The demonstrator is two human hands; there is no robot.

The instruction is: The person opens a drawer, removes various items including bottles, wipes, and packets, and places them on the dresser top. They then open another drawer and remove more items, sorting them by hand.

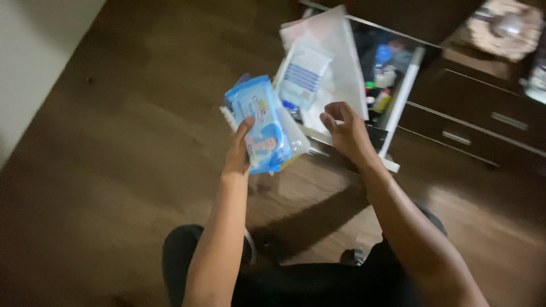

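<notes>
A: What packages show here?

B: A soft blue packet [263, 125] with a colourful printed front stands upright in the left hand [238, 153], the thumb pressed on its face, with more blue and clear wrapping bunched behind it.

A: Any others?

B: A flat white pouch with blue stripes [304, 77] lies tilted on a large pale sheet in the open drawer [401, 96]. Small blurred bottles and containers [382, 85], blue, white and yellow, crowd the drawer's right compartment.
</notes>
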